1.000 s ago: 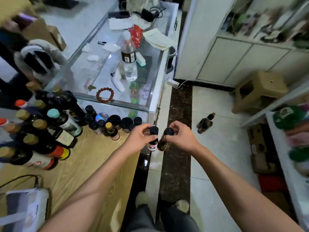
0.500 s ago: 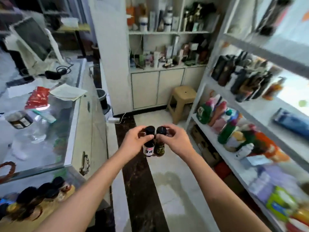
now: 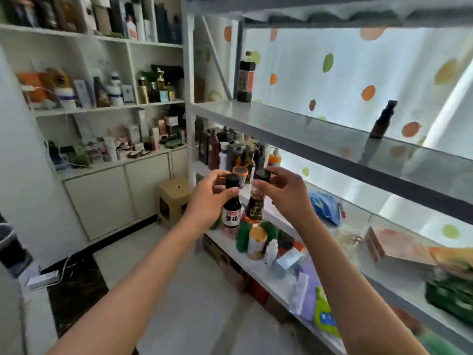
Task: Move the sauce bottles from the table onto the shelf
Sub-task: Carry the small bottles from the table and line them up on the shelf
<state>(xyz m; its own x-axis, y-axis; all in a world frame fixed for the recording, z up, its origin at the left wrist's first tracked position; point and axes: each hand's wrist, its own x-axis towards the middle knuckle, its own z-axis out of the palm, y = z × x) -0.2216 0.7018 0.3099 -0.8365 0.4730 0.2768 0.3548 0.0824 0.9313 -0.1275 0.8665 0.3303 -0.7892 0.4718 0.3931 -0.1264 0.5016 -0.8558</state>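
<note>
Head view: both arms reach forward toward a metal shelf on the right. The left hand pinches a small dark bottle by its black cap, thumb and fingers curled round the neck; its white label with dark characters faces the camera. The right hand pinches a second bottle the same way — this one has a dark label with a gold mark and tilts a little to the left. The two bottles hang side by side, very near each other, in the air in front of the rack, at about the height of its second board from the top, not resting on anything.

On the upper grey board stand two dark bottles well apart: a tall one near the left post and a slim one further right. The board below holds a crowd of dark bottles at its far left end. Lower boards carry coloured packs and jars — too blurred to name. Behind the rack hangs a white curtain with orange and green dots. To the left, a white cabinet with cluttered shelves above, and a tan stool on the floor.
</note>
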